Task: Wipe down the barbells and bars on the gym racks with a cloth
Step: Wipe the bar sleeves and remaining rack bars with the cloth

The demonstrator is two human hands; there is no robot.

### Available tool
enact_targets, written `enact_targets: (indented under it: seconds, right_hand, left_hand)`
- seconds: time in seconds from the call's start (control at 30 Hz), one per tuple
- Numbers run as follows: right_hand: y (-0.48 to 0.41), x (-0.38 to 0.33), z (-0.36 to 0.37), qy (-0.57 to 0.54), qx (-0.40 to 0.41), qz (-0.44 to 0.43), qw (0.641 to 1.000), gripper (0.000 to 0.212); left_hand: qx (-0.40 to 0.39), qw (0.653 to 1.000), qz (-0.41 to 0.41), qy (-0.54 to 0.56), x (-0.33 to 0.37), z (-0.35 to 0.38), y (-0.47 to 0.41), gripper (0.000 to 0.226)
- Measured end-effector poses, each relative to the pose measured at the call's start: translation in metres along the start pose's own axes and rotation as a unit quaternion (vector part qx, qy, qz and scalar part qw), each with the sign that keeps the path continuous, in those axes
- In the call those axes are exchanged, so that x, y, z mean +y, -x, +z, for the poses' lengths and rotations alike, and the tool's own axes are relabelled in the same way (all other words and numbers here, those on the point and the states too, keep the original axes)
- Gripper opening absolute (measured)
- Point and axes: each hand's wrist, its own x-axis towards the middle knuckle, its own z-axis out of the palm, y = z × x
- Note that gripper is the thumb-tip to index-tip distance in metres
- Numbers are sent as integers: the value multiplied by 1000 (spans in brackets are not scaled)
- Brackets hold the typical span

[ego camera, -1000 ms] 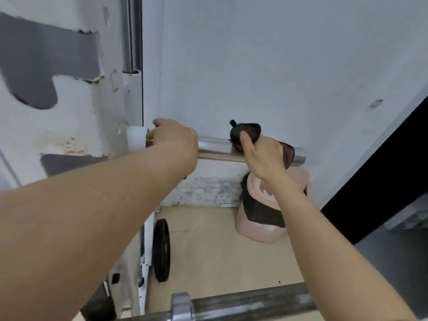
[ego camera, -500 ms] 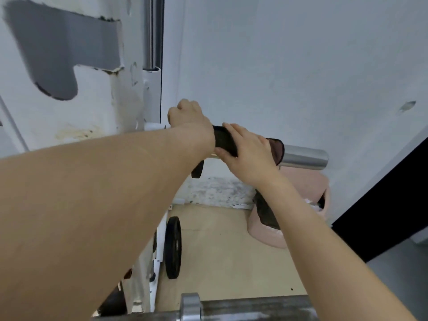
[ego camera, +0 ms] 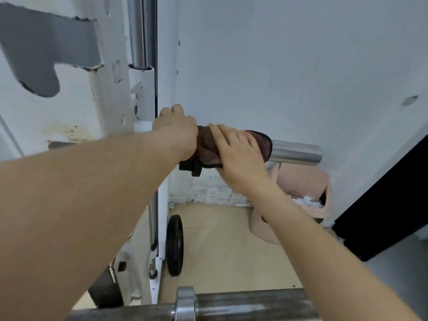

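Note:
A chrome bar sleeve [ego camera: 297,152] sticks out to the right from the white rack upright [ego camera: 108,93]. A dark brown cloth [ego camera: 208,147] is draped over the sleeve, with a black end hanging below it. My right hand [ego camera: 238,154] lies over the cloth, fingers curled around it and the sleeve. My left hand [ego camera: 176,126] grips the bar close to the upright, just left of the cloth. The sleeve's bare end shows right of my right hand. A second barbell [ego camera: 243,304] crosses the bottom of the view, with its collar [ego camera: 185,302] near the middle.
A black weight plate [ego camera: 174,245] leans against the rack base on the beige floor. A pink bin [ego camera: 301,200] with a dark liner stands by the white wall under the sleeve. A dark doorway [ego camera: 382,205] lies to the right. A vertical chrome rod [ego camera: 139,31] runs up the rack.
My right hand has slid the cloth leftward along the sleeve until it lies next to my left hand. More bare chrome shows at the sleeve's end. The view has shifted.

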Motion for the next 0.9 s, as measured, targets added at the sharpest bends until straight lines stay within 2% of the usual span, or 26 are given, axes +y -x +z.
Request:
enact_targets:
  seconds: [0.03, 0.1, 0.17, 0.23, 0.37, 0.47, 0.53, 0.6, 0.7, 0.8, 0.9]
  right_hand:
    - [10, 21, -1, 3, -11, 23, 1000, 74]
    - [22, 50, -5, -8, -16, 96, 995, 67]
    - [18, 46, -5, 4, -8, 126, 992, 70]
    - [-1, 12, 1, 3, 3, 94, 996, 70]
    - [-28, -58, 17, -11, 76, 27, 997, 64]
    - [-8, -26, 9, -7, 44, -19, 999, 68]
    - [14, 18, 3, 19, 16, 12, 1000, 73]
    - [25, 39, 2, 49, 8, 71, 996, 75]
    - [13, -5, 11, 66, 21, 146, 987, 68]
    - [-3, -71, 24, 29, 56, 111, 992, 64]
    - [-4, -68, 19, 27, 36, 58, 997, 66]
  left_hand:
    - [8, 1000, 4, 9, -1, -2, 2, 53]
    - [13, 1000, 16, 22, -3, -6, 1, 33]
    - [21, 999, 11, 35, -4, -7, -1, 23]
    - [18, 999, -3, 51, -5, -5, 1, 29]
    - [28, 996, -48, 70, -7, 2, -5, 54]
    - [3, 998, -34, 53, -8, -2, -5, 40]
    - [-5, 1000, -11, 25, -10, -4, -4, 26]
    - [-20, 1000, -8, 7, -11, -4, -1, 24]
    - [-44, 999, -13, -3, -7, -8, -2, 26]
    - [-42, 999, -11, 4, -5, -8, -5, 41]
    - [-32, 999, -22, 6, -5, -6, -5, 51]
